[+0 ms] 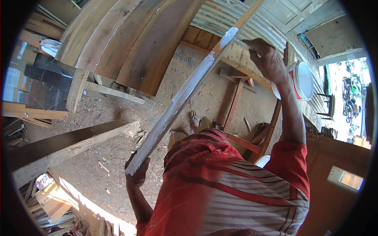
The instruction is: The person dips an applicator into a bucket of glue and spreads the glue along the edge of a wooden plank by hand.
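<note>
One long wooden strip, partly coated white, slants above the littered floor in the head view; the left hand grips its lower end, the right hand clasps a slim tool at its upper stretch.

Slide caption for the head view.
Left hand holds a white-coated wooden strip; right hand holds a tool at its edge.

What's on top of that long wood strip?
A white coating covers much of the top of the wood strip, though its far part is bare. The wood under the coating is covered, and the strip's underside is turned away, so neither can be seen.
</note>
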The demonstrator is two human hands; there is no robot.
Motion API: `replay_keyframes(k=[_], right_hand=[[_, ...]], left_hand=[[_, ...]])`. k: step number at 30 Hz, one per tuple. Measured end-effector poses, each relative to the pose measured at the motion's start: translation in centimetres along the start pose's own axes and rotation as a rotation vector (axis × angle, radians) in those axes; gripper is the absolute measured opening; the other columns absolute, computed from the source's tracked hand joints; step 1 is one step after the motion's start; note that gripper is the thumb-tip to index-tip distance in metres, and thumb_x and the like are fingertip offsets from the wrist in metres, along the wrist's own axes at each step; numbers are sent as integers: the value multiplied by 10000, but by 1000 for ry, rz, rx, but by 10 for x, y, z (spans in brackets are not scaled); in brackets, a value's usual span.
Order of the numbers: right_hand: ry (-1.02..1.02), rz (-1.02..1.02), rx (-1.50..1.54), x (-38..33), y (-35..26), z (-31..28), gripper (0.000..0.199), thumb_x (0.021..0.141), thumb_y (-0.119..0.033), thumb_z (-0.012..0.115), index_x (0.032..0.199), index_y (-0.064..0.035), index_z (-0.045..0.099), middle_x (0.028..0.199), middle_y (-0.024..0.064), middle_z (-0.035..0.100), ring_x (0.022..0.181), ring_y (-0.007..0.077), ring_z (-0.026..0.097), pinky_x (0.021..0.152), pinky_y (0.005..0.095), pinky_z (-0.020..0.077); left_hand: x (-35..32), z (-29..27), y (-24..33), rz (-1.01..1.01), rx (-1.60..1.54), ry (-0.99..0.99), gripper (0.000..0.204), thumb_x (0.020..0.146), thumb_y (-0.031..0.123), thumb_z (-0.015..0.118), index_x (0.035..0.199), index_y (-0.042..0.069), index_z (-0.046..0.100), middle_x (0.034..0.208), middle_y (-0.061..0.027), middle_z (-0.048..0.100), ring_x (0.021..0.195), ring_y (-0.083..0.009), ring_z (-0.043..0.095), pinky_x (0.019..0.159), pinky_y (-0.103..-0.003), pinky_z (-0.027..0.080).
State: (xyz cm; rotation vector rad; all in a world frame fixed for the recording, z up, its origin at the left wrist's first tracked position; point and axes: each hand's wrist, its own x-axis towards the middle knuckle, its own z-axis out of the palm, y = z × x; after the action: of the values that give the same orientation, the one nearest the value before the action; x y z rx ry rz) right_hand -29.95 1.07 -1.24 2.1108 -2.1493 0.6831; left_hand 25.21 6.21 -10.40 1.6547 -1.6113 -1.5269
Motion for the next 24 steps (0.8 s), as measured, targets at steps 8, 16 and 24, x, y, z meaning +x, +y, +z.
replay_keyframes(k=[8,16,24], right_hand=[[-159,-30,131,-29,-70,-4,487,885,-10,670,1349,-156,692,1054,102,690,899,310,719,801,431,580],[-60,-35,95,-27,-56,-2,402,908,-35,669,1296,-127,714,1032,117,699,875,333,721,785,447,577],[-98,-15,75,-26,-43,8,405,916,-58,668,1315,-120,702,1039,158,703,890,358,717,785,445,573]], left_hand=[[-5,2,3,-3,-11,16,310,928,75,751,1206,-29,663,946,-68,681,821,-127,615,723,-297,519],[-2,3,-4,81,59,22,311,926,106,748,1193,-31,664,951,-81,680,827,-154,621,738,-318,524],[-4,3,-2,65,114,23,351,931,133,770,1219,-41,672,1060,-127,717,941,-204,667,828,-353,536]])
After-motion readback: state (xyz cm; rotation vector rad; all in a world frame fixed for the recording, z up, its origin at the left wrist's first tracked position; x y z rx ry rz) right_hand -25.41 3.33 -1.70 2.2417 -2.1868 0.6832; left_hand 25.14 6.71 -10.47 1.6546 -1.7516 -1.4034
